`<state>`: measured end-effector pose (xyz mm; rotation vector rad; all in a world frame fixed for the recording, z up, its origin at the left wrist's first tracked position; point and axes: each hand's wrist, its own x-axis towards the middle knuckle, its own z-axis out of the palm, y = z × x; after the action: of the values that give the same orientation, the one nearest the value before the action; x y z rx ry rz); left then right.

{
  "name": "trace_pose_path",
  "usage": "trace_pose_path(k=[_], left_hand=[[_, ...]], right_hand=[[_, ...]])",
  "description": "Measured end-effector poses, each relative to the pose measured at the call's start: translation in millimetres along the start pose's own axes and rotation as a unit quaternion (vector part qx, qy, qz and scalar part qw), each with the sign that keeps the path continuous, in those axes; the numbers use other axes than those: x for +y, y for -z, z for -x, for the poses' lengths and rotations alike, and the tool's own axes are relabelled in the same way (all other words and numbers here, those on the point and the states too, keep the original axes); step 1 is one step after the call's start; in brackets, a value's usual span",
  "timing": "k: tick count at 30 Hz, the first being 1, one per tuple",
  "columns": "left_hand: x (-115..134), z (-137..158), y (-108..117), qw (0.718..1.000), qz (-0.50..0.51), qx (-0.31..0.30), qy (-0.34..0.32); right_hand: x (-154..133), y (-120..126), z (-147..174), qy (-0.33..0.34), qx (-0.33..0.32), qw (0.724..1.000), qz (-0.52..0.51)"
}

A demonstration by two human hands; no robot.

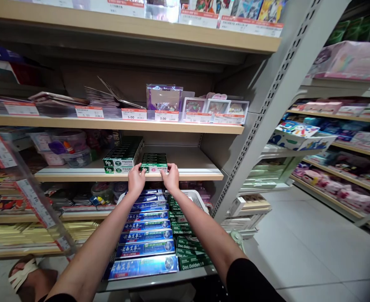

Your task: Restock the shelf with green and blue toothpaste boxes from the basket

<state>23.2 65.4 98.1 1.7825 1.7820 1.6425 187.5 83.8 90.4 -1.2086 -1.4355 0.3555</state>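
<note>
A short row of green toothpaste boxes sits on the lower shelf, close to its front edge. My left hand is closed against the left side of this row, and my right hand presses on the right side. Both sets of fingertips rest at the front corners. Just left of my hands stands a taller, two-layer row of similar green boxes. Below my forearms is a pale basket, holding several blue boxes and green Doc.Golden boxes. My right forearm hides part of the green ones.
Clear plastic tubs stand left on the same shelf. Above, a shelf carries flat packets and small boxed items. A slotted metal upright rises on the right, beside a tiled aisle. Someone's sandalled foot shows at lower left.
</note>
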Motion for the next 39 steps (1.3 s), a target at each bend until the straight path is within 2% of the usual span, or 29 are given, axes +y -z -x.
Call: trace_pose_path(k=[10,19,24,28,31,35,37,39], left_hand=[[-2.0,3.5,-5.8,0.999,-0.021,0.005,-0.023],[5.6,16.3,9.6,0.999,-0.015,-0.009,-0.046],[9.3,37.2,28.4,0.999,-0.010,-0.021,-0.048],[20.2,69.0,43.8,0.998,0.040,-0.039,-0.043],[29.8,94.7,45.4,0.993,0.048,-0.099,-0.053],[36.6,121.4,29.4,0.962,0.030,-0.253,-0.098],[39.0,131.2,19.2,0.937,0.003,-0.324,-0.127],[42.5,138.7,11.3,0.914,-0.038,-0.374,-0.152]], right_hand=[[-2.0,1.4,2.7,-0.016,-0.004,0.999,-0.037],[-0.5,14.2,8.7,-0.033,-0.043,0.993,-0.106],[0.9,38.5,25.1,-0.025,-0.048,0.983,-0.174],[11.4,75.0,47.5,-0.028,-0.064,0.980,-0.184],[24.9,109.1,63.4,-0.034,-0.095,0.986,-0.134],[42.0,148.3,77.2,-0.007,-0.172,0.985,-0.021],[47.5,159.7,82.4,0.001,-0.235,0.971,0.053],[50.3,164.5,88.2,0.007,-0.303,0.943,0.141]])
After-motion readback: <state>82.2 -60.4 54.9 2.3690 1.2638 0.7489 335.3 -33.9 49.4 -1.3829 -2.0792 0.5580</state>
